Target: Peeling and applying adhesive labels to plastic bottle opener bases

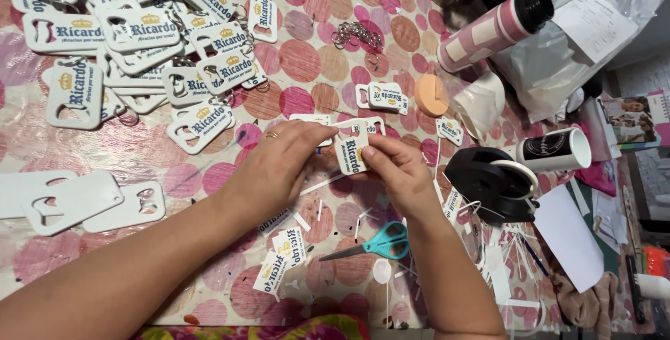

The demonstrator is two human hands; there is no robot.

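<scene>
Scissors: teal-handled scissors (373, 244) lie on the dotted tablecloth (307, 61), nearest the person, beside cut printed stickers (280, 260).
Right hand: the right hand (394, 172) pinches a white bottle-opener tag (351, 150) between thumb and fingertips.
Left hand: the left hand (276, 165) has its fingers pressed together on the same tag's upper edge.
Tag: held just above the cloth, between both hands.
Beyond: a heap of finished tags (139, 40) at far left; loose key rings (357, 35) farther back.
</scene>
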